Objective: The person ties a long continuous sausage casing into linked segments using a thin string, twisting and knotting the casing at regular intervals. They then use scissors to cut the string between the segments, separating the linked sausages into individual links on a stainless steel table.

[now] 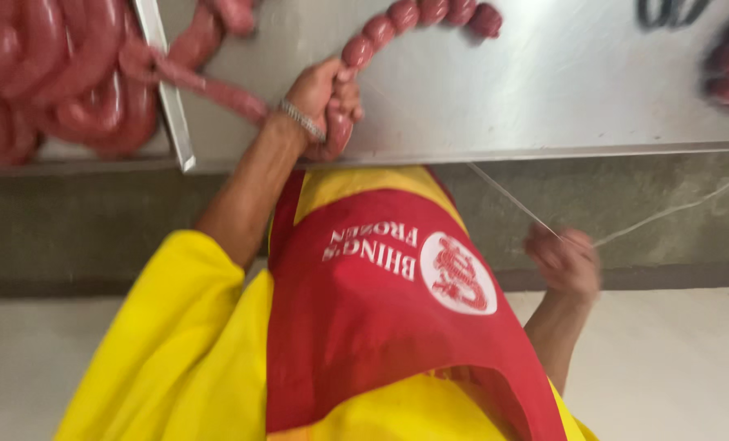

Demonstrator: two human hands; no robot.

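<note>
Nearest: red apron (364,327), round white emblem, over yellow shirt (176,351). Right hand (564,261), blurred, off bench edge, grip pinched on taut white string (511,198). Left hand (323,102) at steel bench (560,90) rim, grip clenched on sausage chain (417,16) curving away up-right. Beyond left: heaped sausages (46,73).

Bright, even light overall, no hard shadows anywhere. The steel table (544,90) throws back a soft white sheen toward one o'clock, washing out its surface. Motion blur smears the whole frame: the right hand (567,263) at four o'clock is a soft smudge, the sausage pile (54,82) at ten o'clock runs together. The left hand (325,102) near twelve reads a little sharper. The pale floor (675,367) at five o'clock is nearly overexposed.
</note>
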